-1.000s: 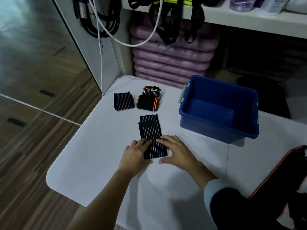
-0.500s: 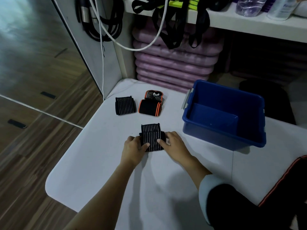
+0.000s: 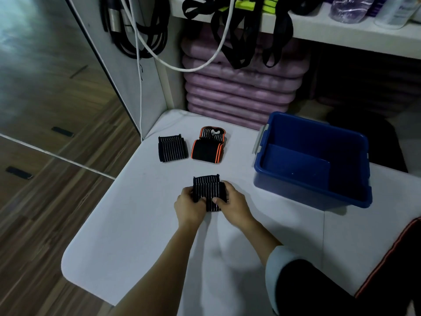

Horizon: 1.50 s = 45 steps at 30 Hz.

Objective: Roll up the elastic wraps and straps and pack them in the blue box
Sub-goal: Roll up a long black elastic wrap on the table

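Gripping striped wrap (image 3: 208, 187) mid-frame with left hand (image 3: 190, 205) and right hand (image 3: 234, 205), fingers curled round its sides. Sitting on white table (image 3: 141, 224); blue box (image 3: 296, 193) centre-right, apart.

Partly rolled black striped wrap (image 3: 208, 190) at centre of table (image 3: 136, 224); rolled striped wrap (image 3: 172, 148) and orange-edged wrap (image 3: 208, 149) side by side beyond it; blue box (image 3: 296, 192) upright, right

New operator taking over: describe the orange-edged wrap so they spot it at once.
Start at the blue box on the white table. Left of it, toward the table's far end, two rolled wraps lie side by side. The orange-edged wrap is the one nearer the box; the striped wrap beside it is black with pale lines.
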Available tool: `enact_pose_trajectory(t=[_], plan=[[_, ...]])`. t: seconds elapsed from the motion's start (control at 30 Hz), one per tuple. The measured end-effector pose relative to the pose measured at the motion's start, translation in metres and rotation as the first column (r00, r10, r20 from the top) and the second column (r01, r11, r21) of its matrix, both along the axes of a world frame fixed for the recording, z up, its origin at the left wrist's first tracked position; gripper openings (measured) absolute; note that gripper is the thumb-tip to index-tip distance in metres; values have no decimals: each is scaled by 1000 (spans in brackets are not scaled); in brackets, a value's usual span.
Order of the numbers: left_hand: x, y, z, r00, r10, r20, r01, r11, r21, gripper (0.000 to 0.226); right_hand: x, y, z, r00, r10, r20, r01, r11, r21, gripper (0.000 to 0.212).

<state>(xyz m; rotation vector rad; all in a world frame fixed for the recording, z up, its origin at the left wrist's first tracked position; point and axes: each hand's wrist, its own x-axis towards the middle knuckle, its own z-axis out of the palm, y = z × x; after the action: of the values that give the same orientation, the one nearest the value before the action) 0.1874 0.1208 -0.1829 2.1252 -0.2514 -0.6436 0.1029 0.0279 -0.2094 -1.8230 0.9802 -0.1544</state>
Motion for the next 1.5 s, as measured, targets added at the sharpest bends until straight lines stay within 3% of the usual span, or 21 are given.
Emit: enact_pose_trajectory(t=[0.33, 0.53, 0.73, 0.9, 1.1, 1.27, 1.37, 1.5], plan=[[16, 23, 3, 1000, -4, -29, -2, 980, -197, 39, 15, 15, 7, 993, -29, 119, 26, 999, 20, 64], [68, 48, 16, 999, 38, -21, -42, 973, -226, 39, 67, 36, 19, 985, 33, 168, -41, 998, 44, 66], [135, 63, 22, 999, 8, 36, -3, 993, -117, 41, 132, 56, 11, 987, 157, -43, -161, 980, -116, 64], [167, 67, 15, 996, -57, 68, 58, 998, -6, 40, 155, 63, 3, 975, 129, -180, -176, 945, -275, 61], [180, 61, -6, 969, -156, 189, 127, 979, 160, 38, 161, 60, -5, 996, 37, -82, -55, 971, -231, 60], [169, 62, -4, 950, -117, 290, 64, 980, 187, 42, 154, 56, -2, 999, 48, -18, -50, 984, -172, 59], [156, 65, 9, 901, -147, 407, 53, 971, 233, 39, 141, 55, 5, 999, 54, -1, -53, 985, -164, 56], [136, 63, 23, 828, -260, 497, 156, 958, 242, 31, 109, 53, 20, 999, 32, 36, -25, 982, -186, 48]])
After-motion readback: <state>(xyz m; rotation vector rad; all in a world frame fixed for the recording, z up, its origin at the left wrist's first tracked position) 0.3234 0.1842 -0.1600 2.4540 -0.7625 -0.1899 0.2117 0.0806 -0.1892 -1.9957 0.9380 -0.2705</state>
